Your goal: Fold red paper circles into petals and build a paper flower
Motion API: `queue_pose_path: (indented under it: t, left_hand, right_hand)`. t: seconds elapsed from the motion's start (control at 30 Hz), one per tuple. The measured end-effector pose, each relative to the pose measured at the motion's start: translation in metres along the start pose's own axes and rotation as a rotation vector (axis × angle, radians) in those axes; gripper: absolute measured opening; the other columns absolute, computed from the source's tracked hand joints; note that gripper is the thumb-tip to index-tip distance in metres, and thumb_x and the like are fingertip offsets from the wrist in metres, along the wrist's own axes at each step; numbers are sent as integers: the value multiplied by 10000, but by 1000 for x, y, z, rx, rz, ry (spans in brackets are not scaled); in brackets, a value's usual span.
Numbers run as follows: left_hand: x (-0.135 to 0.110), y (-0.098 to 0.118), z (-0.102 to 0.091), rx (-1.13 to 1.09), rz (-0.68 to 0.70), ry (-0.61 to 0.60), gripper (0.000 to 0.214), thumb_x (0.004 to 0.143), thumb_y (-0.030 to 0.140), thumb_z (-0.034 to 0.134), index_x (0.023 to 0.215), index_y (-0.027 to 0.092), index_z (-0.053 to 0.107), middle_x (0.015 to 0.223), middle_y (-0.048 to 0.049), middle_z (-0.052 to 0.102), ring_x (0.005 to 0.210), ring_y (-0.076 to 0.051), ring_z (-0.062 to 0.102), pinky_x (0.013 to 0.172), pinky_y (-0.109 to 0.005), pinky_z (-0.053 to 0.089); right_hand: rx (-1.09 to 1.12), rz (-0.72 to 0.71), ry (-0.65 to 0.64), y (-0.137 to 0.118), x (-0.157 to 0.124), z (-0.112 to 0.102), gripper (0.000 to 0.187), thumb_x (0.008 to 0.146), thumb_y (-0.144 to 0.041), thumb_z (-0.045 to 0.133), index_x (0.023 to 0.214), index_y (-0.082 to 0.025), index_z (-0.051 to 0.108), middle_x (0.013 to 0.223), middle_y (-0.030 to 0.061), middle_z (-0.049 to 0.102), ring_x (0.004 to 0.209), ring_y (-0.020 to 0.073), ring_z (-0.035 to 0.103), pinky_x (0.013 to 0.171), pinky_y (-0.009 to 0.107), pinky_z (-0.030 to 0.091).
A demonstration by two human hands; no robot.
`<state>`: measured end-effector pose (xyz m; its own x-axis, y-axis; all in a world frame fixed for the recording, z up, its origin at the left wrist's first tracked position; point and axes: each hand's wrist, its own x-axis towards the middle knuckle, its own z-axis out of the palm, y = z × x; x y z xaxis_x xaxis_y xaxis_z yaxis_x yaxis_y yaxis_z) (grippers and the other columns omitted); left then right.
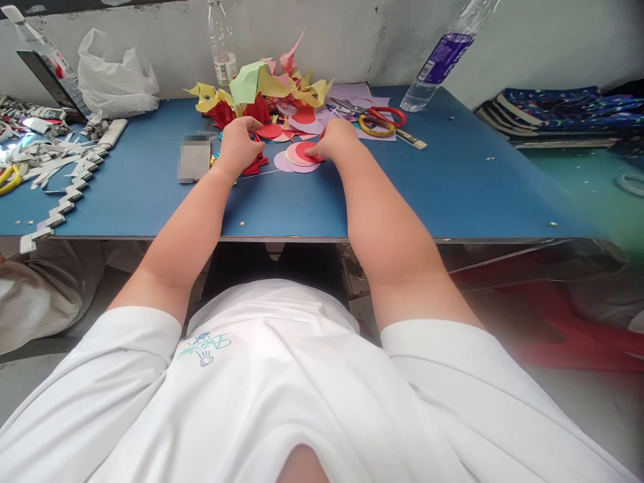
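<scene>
My right hand (338, 139) pinches the edge of a small red paper circle (304, 151), its thumb on top. This circle lies over larger pink and lilac paper circles (285, 163), fanned in a stack on the blue table. My left hand (241, 144) is open, thumb and forefinger apart, beside a bunch of narrow red paper strips (259, 164). Its other fingers are partly hidden. Just behind the hands lie another red paper circle (270, 131) and a heap of crumpled yellow, green and red paper (261, 87).
Scissors (382, 121) with red and yellow handles and a cutter knife (411, 139) lie right of the heap. A purple-labelled bottle (435, 60) leans behind them. A blurred grey block (194, 159) sits by my left forearm. Folded paper chain (75, 191) and scraps cover the left side.
</scene>
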<state>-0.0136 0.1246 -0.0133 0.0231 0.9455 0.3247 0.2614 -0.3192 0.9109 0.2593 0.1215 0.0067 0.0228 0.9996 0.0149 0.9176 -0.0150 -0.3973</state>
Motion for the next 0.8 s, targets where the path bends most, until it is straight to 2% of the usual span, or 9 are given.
queue_pose_path:
  t: [0.1,0.2,0.3,0.37,0.5,0.57,0.67,0.73,0.8]
  left_hand:
    - [1,0,-2,101,34,13,303,699,142,933,868,357,802,1166,-75,858,1462,-385,736,1390,-515,561]
    - [-3,5,1,162,56,37,239,779,159,923,876,341,803,1247,-86,858,1311,-362,750,1348,-552,567]
    - [-11,14,7,132,41,20,242,933,216,956,882,359,768,1151,-46,844,1213,-314,707,1231,-487,573]
    - [-19,22,11,57,19,-19,269,1020,224,973,943,360,754,1049,-6,815,1152,-277,673,1184,-434,543]
    - [-33,36,17,-166,-81,-131,264,1109,227,960,1248,327,759,999,40,796,1058,-232,734,1122,-406,515]
    - [-35,38,19,-244,-136,-156,272,1136,223,920,1320,307,739,1035,21,808,1002,-242,792,1043,-412,543]
    - [-30,36,21,-287,-124,-103,254,1086,120,873,1182,314,742,1015,-4,799,981,-248,830,929,-403,574]
    - [-25,33,21,-295,-90,-37,265,1050,93,856,1088,325,734,1002,-8,801,989,-231,826,915,-391,593]
    - [-21,32,20,-322,-75,28,244,1050,126,844,1084,339,730,1029,-4,818,1012,-219,822,951,-381,625]
  right_hand:
    - [-30,115,24,-9,-8,-2,614,1080,-285,1143,1529,3,839,1578,343,826,1502,408,785,1274,507,631]
    - [-15,141,50,-14,-15,-4,467,1151,-187,1059,1524,-9,841,1649,328,812,1515,381,793,1270,457,622]
    - [160,102,156,-15,-20,-6,140,1202,-30,901,1340,-51,891,1595,282,861,1449,333,816,1229,418,600]
    - [286,33,218,-19,-23,-7,94,1237,-45,845,1251,-124,893,1543,195,907,1378,249,828,1173,365,603]
    - [509,-74,229,-29,-27,-4,196,1271,-338,922,1172,-325,753,1500,0,947,1331,133,798,1087,319,621]
    - [647,-117,244,-32,-28,-1,533,1132,-706,1039,1078,-385,618,1396,-25,970,1343,165,778,1083,364,619]
    - [679,-205,233,-32,-29,1,891,841,-1153,964,1034,-417,501,1266,-44,960,1262,220,763,1067,414,627]
    - [635,-255,177,-32,-32,1,838,848,-1143,947,1061,-442,538,1252,-56,933,1205,268,790,1048,461,666]
    - [613,-306,137,-36,-39,0,589,1002,-950,926,1127,-461,623,1279,-48,914,1186,299,831,1058,499,703]
